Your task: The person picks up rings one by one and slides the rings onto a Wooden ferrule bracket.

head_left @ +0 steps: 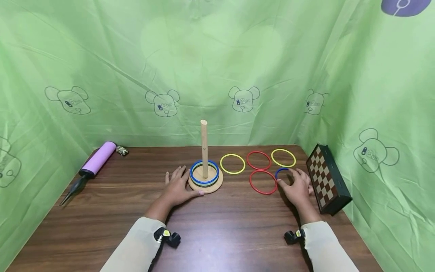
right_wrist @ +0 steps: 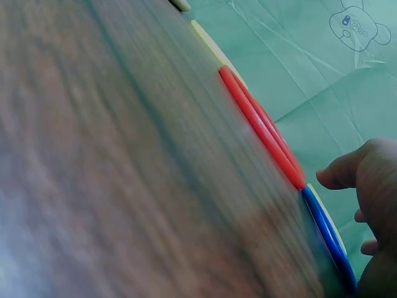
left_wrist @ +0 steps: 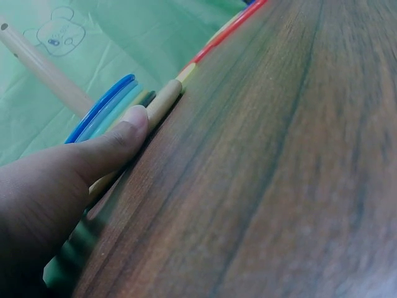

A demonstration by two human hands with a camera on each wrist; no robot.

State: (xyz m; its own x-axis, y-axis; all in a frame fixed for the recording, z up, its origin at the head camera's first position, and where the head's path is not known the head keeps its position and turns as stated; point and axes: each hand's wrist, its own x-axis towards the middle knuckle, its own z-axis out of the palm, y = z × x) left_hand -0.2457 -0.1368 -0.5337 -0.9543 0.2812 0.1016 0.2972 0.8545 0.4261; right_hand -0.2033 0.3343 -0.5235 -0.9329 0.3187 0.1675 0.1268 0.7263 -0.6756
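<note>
My left hand lies at the left of a round wooden ring-toss stand, its fingers spread and fairly straight. The thumb rests on the front rim of the base, seen close in the left wrist view. Around the post lie several stacked rings, with a blue ring on top. At the right, my right hand hovers over another blue ring, thumb and fingers apart. In the right wrist view, the thumb stands clear of that blue ring. The hand hides part of this ring.
Two red rings and two yellow rings lie flat between stand and right hand. A folded chessboard box stands tilted at the right. A purple hand pump and a small patterned object lie far left. Green cloth surrounds the table.
</note>
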